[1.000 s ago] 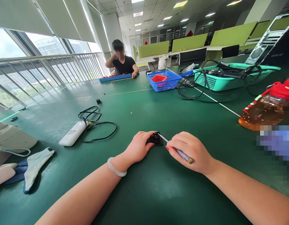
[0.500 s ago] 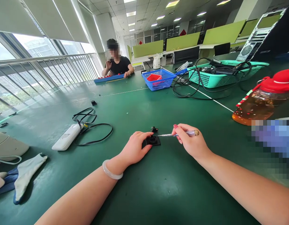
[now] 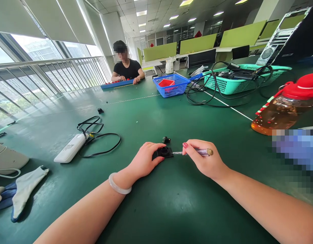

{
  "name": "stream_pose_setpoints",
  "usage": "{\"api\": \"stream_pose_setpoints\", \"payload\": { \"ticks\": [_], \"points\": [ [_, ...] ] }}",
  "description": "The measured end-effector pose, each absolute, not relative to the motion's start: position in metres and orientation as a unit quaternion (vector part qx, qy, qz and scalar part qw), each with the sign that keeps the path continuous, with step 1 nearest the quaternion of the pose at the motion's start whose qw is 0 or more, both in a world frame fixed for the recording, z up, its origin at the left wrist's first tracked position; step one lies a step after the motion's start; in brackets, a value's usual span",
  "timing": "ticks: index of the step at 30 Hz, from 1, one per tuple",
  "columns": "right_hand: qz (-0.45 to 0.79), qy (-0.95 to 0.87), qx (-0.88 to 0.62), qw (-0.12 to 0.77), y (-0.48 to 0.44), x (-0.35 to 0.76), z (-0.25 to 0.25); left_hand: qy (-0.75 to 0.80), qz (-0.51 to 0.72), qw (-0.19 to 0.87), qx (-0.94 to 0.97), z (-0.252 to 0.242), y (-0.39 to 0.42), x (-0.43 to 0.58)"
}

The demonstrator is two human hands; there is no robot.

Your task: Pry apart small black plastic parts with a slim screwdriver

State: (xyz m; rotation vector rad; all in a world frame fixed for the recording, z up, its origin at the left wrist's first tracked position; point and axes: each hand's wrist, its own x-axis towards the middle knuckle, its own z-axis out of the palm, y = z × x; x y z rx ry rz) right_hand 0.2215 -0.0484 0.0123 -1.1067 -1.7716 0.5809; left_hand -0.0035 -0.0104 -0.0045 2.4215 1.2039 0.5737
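Observation:
My left hand (image 3: 143,159), with a pale bangle at the wrist, pinches the left side of a small flat black part (image 3: 169,153) between thumb and fingers against the green table. The part bears a round raised piece in its middle. In my right hand (image 3: 205,161) is a slim screwdriver (image 3: 202,152) with a clear purplish handle and a brownish end cap. Its thin metal shaft points left, and its tip is at the right edge of the black part; whether they touch I cannot tell. Just behind lies another small black piece (image 3: 166,139).
Left on the table are a white power bank (image 3: 71,148) with a black cord and a blue-white glove (image 3: 29,189). Farther back stand a blue basket (image 3: 171,89), a teal basket (image 3: 223,86) of cables and a red-lidded bottle (image 3: 278,115). A person (image 3: 128,69) sits across.
My right hand has lowered slightly and brought the screwdriver's tip down to the black part's right edge. My left hand keeps its hold. The person opposite has lowered a raised hand.

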Motion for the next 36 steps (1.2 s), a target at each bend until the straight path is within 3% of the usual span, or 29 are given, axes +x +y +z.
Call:
{"api": "stream_pose_setpoints", "payload": {
  "ticks": [5,12,19,26,32,36],
  "points": [
    [0.244,-0.745,-0.454,0.423,-0.048,0.22,0.013,0.43,0.199,0.19,0.86,-0.004,-0.01,-0.003],
    [0.133,-0.813,-0.353,0.443,-0.057,0.219,0.015,0.432,0.196,0.194,0.858,-0.003,-0.01,-0.002],
    [0.18,-0.858,-0.323,0.356,-0.054,0.217,0.013,0.418,0.196,0.18,0.868,-0.003,-0.009,-0.001],
    [0.136,-0.811,-0.331,0.462,-0.059,0.22,0.016,0.416,0.212,0.182,0.865,-0.002,-0.013,-0.001],
    [0.163,-0.767,-0.433,0.444,-0.055,0.218,0.015,0.418,0.208,0.189,0.864,-0.002,-0.013,-0.001],
    [0.195,-0.758,-0.419,0.46,-0.053,0.219,0.012,0.412,0.223,0.174,0.866,-0.001,-0.015,-0.001]
  ]
}}
